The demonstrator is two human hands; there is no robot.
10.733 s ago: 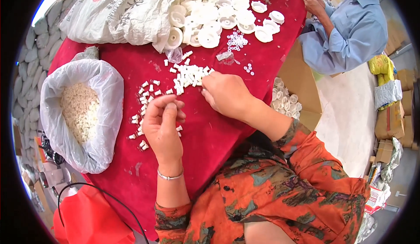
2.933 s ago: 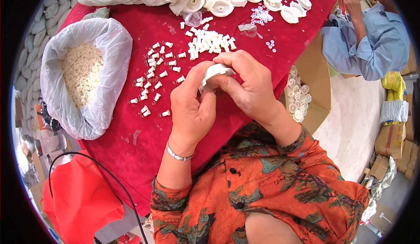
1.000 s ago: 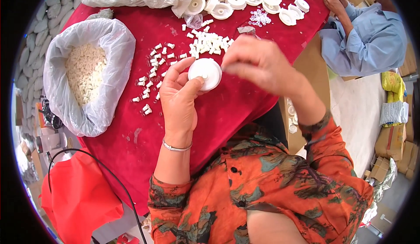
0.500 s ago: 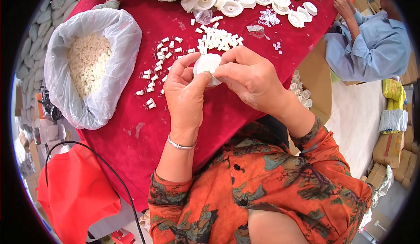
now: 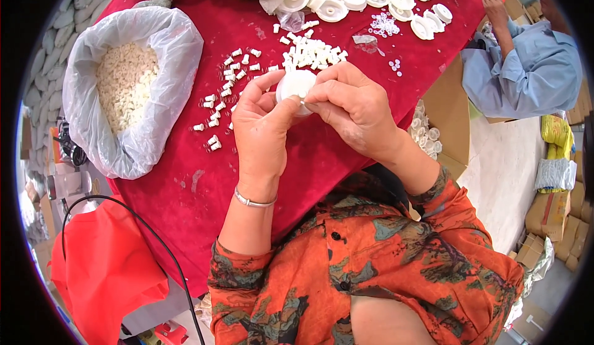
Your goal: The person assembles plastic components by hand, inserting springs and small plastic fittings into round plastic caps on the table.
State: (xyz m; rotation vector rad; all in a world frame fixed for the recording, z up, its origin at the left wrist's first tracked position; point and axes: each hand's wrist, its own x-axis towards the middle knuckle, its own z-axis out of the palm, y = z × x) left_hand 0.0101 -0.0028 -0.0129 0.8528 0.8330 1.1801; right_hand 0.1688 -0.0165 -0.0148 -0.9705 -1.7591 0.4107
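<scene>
A round white plastic cap (image 5: 296, 84) is gripped between the thumb and fingers of my left hand (image 5: 263, 113), above the red cloth. My right hand (image 5: 354, 105) pinches at the cap's right side, thumb and forefinger pressed together on its near edge; whether a small part sits between those fingertips is hidden. Just beyond the cap lies a heap of small white plugs (image 5: 312, 52). To the left of my hands are several more plugs with thin metal springs (image 5: 213, 105) around or beside them.
An open plastic bag (image 5: 179, 54) of small cream pieces stands at the left. White round caps (image 5: 331, 9) and tiny clear rings (image 5: 385, 25) lie on the far side of the red cloth (image 5: 185, 221). Cardboard box (image 5: 455, 116) at right; a blue-sleeved person (image 5: 520, 73) sits beyond it.
Both hands stay on the cap, with only a slight shift of the right fingers. The far-right person's hand has moved a little. The whole view has shifted slightly.
</scene>
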